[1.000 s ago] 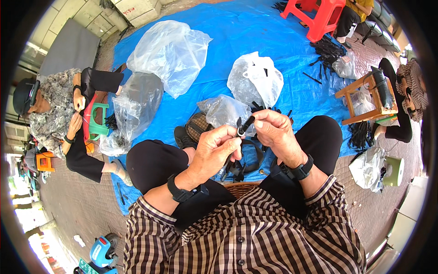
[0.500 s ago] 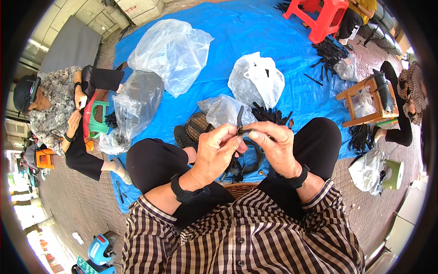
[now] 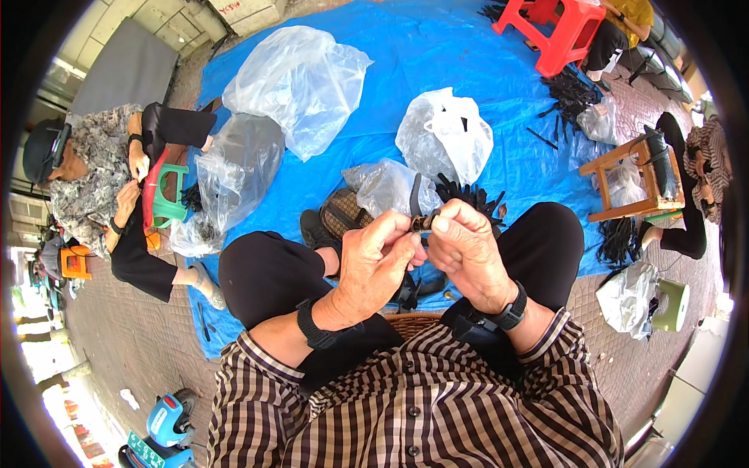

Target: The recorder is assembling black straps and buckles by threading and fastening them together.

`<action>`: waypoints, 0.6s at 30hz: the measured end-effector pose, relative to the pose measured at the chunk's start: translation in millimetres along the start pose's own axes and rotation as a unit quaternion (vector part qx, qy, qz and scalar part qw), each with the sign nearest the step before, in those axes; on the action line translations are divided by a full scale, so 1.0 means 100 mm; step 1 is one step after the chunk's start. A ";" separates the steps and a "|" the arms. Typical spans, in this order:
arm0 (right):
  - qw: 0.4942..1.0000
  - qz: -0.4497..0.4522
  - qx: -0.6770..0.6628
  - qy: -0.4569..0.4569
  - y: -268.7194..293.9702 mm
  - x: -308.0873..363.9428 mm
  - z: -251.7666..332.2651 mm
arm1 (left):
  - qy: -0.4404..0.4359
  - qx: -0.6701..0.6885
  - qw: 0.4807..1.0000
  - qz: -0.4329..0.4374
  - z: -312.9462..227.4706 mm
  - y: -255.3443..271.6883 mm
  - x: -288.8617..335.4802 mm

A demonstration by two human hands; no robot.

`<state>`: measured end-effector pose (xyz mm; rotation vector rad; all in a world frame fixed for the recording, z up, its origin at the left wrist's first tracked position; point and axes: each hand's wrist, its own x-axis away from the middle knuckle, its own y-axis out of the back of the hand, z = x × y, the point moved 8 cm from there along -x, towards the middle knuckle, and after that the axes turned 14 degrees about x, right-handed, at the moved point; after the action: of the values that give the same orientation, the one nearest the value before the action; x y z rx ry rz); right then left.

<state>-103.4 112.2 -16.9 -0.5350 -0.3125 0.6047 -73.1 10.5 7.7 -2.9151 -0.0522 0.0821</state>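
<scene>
Above my lap, my left hand [image 3: 370, 269] and my right hand [image 3: 474, 257] meet with fingertips pinched on a narrow black strap [image 3: 415, 193]. One end of the strap sticks up between them. A small brownish, shiny piece [image 3: 424, 223], perhaps a buckle, sits at the fingertips; its shape is partly hidden by them. Below my hands, more black straps [image 3: 407, 295] hang or lie over a wicker basket [image 3: 407, 324] between my legs. Just beyond my right hand lies a heap of black strips [image 3: 476, 196].
A blue tarp [image 3: 367, 125] spreads ahead, bearing clear plastic bags [image 3: 300, 86] and a brown patterned bag [image 3: 341, 212]. At left a person [image 3: 97, 171] handles something small beside a green stool [image 3: 169, 195]. A red stool [image 3: 550, 35], wooden stool [image 3: 636, 175] and other people are at right.
My right hand has turned and its fingers have curled in closer to the left fingertips. More of the brownish piece now shows between them. The view has shifted slightly.
</scene>
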 end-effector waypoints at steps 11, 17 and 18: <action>0.994 -0.053 0.069 0.060 0.10 0.01 0.12 | 0.013 -0.014 1.000 0.006 0.01 -0.03 -0.01; 0.934 -0.183 0.276 0.135 0.11 0.09 0.24 | -0.008 -0.002 1.000 -0.002 0.00 0.04 -0.02; 0.946 -0.173 0.250 0.114 0.12 0.06 0.19 | -0.004 0.000 1.000 -0.005 0.00 0.05 -0.03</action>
<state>-112.1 131.8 -7.3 -0.0510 -0.0230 0.2568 -75.9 5.4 6.9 -2.9148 -0.0672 0.0923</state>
